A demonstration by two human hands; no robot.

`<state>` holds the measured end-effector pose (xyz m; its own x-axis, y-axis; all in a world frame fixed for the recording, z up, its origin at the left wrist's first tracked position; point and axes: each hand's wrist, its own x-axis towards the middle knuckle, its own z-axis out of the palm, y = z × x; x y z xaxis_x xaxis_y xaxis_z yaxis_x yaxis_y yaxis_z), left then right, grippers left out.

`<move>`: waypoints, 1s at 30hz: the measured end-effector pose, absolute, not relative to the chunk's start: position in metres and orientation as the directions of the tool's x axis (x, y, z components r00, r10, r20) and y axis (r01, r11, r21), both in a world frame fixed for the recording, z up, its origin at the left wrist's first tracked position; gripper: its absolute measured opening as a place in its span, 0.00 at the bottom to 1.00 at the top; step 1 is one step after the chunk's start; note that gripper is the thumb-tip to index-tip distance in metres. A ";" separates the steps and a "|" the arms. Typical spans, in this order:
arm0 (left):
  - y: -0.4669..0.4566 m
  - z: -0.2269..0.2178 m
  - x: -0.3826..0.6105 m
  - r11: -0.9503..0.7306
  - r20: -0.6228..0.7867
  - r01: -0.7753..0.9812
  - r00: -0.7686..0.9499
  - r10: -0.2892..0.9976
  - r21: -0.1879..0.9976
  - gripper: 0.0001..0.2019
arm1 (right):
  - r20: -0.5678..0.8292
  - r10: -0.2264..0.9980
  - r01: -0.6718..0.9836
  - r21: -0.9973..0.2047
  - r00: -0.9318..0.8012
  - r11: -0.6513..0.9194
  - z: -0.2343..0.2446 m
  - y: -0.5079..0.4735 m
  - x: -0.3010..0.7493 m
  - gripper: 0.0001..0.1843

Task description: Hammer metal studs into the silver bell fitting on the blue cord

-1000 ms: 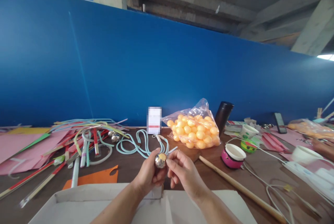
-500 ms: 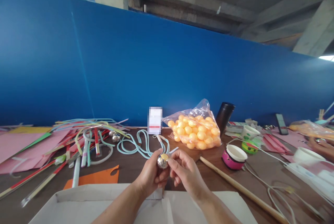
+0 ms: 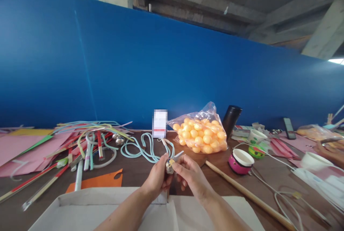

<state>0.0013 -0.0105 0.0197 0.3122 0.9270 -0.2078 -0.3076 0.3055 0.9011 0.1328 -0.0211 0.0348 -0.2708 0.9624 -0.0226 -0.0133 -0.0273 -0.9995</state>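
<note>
Between the thumb and fingers of my left hand [image 3: 157, 175] is a small shiny silver ball [image 3: 169, 167], with a yellow patch and dark marks on its upper side. The fingers of my right hand [image 3: 192, 177] are pinched together against the ball's right side. Whether they hold something small of their own I cannot make out. Both hands are above the near edge of the dark table, over a grey-white sheet or open box [image 3: 107, 209]. Pale blue tubing [image 3: 134, 151] lies in loops just beyond, beside a clear bag of orange balls [image 3: 202, 136].
To the left are more silver balls [image 3: 119, 140], coloured tubes and strips, pink paper [image 3: 53, 148] and an orange sheet [image 3: 99, 182]. On the right lie a wooden stick [image 3: 242, 188], a pink-banded cup [image 3: 239, 166], a black bottle [image 3: 231, 121] and white cables. Another person's hand [image 3: 331, 152] shows at far right.
The silver ball has turned in my left hand, and dark marks now show near its yellow patch. My right fingers have shifted slightly left over it.
</note>
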 end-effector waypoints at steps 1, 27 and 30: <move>-0.011 0.020 0.001 0.302 -0.209 -0.302 0.303 0.930 0.904 0.27 | -0.023 0.962 -0.015 -1.000 -0.271 -0.028 0.034 -0.021 0.133 0.20; -0.008 0.013 0.001 0.290 -0.215 -0.288 0.267 0.939 0.913 0.27 | 0.030 0.967 0.127 -0.990 -0.251 0.064 0.034 -0.023 0.133 0.19; -0.008 0.015 0.000 0.316 -0.217 -0.339 0.299 0.929 0.886 0.27 | 0.099 0.973 0.161 -0.978 -0.209 0.134 0.041 -0.022 0.136 0.21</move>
<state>-0.0004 -0.0079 0.0153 0.2989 0.9292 -0.2172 -0.3388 0.3161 0.8862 0.1363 -0.0219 0.0405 -0.2086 0.9730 0.0986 0.1607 0.1336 -0.9779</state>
